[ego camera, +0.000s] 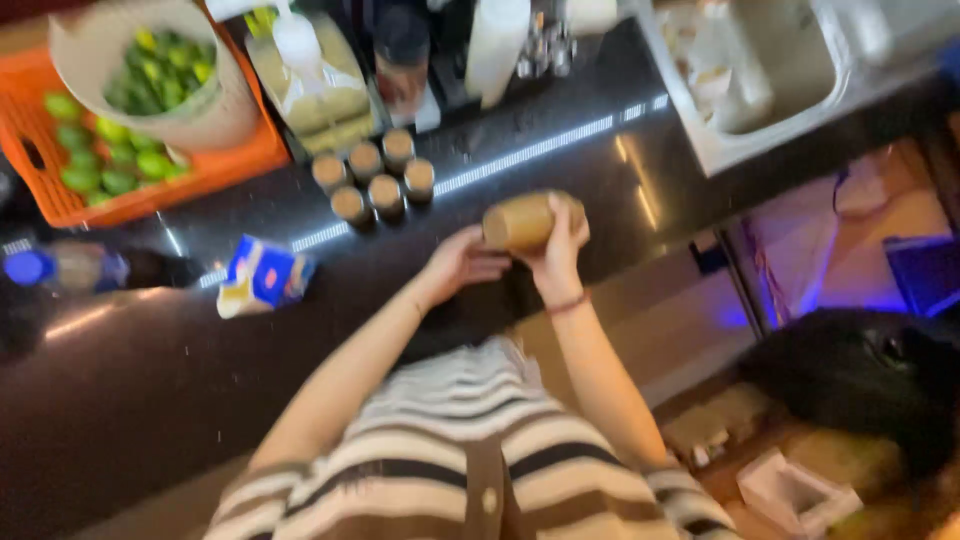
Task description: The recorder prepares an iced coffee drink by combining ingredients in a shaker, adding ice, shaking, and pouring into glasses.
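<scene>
Tan cylindrical lidded jar [520, 221], probably rigid, smooth and moderately heavy, is best held around its body: right hand [560, 240] grasps it; left hand [458, 262] touches its end, grip unclear.

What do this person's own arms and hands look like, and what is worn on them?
Both forearms are bare. The left hand has no glove or visible ring. The right hand has a thin reddish bracelet at the wrist. Short sleeves of a brown-and-cream striped top end at the upper arms. The picture is too blurred for finer marks.
</scene>
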